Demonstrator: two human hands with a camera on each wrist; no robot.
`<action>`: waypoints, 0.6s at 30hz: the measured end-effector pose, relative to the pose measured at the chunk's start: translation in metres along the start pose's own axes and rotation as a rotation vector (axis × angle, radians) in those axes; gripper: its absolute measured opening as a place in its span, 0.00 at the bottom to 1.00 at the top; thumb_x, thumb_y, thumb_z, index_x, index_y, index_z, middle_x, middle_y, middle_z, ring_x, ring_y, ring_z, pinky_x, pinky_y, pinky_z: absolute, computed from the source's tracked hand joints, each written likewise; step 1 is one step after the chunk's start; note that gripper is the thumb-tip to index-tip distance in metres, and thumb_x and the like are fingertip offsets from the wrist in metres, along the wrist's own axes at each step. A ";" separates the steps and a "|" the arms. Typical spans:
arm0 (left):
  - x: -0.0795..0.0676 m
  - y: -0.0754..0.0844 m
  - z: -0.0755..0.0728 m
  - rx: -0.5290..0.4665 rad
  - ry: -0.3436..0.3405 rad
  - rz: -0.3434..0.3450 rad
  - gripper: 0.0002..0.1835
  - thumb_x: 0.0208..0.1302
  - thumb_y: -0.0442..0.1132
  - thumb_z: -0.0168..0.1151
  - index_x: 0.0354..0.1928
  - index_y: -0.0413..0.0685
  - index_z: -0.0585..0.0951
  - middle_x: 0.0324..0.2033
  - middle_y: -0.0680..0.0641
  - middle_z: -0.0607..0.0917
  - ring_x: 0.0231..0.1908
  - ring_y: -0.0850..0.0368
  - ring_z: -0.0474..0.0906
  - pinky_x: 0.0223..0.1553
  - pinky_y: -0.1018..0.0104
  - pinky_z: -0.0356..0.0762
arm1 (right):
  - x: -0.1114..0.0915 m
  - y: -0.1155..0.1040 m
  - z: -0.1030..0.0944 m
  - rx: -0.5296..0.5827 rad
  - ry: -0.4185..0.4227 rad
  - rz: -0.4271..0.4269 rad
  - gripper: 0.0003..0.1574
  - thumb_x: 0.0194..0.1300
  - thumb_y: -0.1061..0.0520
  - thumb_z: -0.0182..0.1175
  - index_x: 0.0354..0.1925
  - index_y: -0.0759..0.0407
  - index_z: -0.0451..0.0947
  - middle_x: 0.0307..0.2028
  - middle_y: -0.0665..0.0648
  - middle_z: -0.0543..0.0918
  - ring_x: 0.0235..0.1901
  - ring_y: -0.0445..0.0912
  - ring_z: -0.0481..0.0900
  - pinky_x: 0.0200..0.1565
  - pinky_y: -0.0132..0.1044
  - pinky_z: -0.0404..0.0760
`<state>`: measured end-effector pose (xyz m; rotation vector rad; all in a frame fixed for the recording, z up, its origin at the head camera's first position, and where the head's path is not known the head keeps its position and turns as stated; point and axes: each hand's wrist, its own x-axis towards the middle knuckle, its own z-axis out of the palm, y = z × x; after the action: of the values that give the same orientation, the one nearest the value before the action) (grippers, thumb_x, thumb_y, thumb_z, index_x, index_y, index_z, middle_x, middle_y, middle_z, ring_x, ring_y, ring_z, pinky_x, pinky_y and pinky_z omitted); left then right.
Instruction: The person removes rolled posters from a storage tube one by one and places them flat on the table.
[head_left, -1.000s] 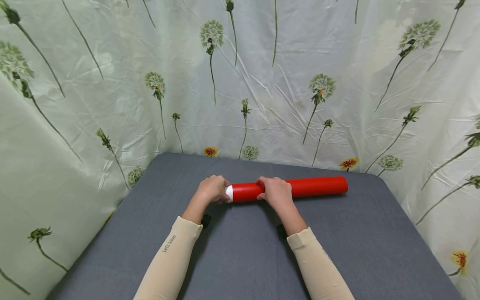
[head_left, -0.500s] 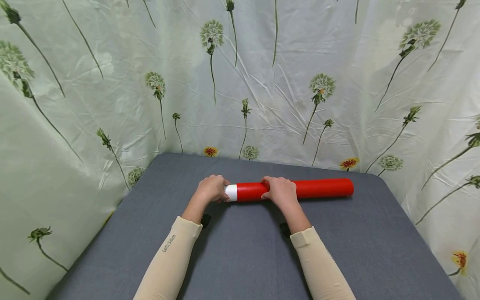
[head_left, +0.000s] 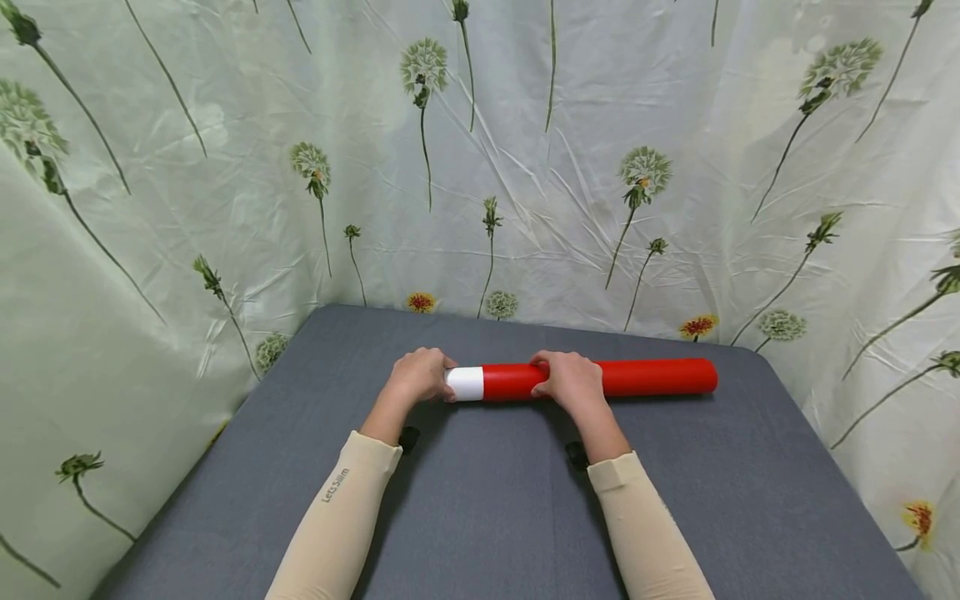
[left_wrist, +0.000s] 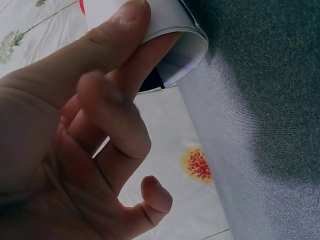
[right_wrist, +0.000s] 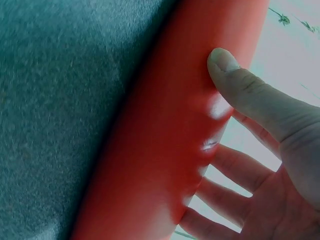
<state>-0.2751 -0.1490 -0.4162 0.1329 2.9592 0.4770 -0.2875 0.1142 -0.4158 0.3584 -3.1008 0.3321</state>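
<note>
A long red tube (head_left: 660, 377) lies across the far part of the grey table, with a white paper-like roll (head_left: 465, 384) sticking out of its left end. My left hand (head_left: 420, 375) pinches the roll's open left end. In the left wrist view, the thumb is outside the hollow white roll (left_wrist: 167, 17) and a finger reaches inside its rim; the other fingers are bent and free. My right hand (head_left: 572, 382) grips the red tube near its middle. The right wrist view shows the thumb and fingers around the red surface (right_wrist: 165, 125), which is slightly dented beside them.
The grey table (head_left: 480, 517) runs toward me between both forearms. A pale curtain (head_left: 525, 167) printed with dandelions hangs behind the table and along its sides.
My right hand has moved right with the red tube, so a longer stretch of the white roll shows. The left hand has shifted only very slightly left and still holds the roll's end.
</note>
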 end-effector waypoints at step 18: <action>0.001 -0.004 -0.001 0.046 0.024 -0.037 0.33 0.53 0.47 0.85 0.63 0.57 0.87 0.61 0.44 0.88 0.48 0.47 0.85 0.52 0.48 0.82 | -0.002 0.020 -0.008 0.055 -0.034 0.026 0.33 0.60 0.47 0.79 0.63 0.42 0.84 0.56 0.61 0.89 0.46 0.57 0.84 0.40 0.50 0.82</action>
<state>-0.2762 -0.1525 -0.4168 0.0771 2.9910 0.4087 -0.2903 0.1359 -0.4121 0.3286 -3.1369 0.4163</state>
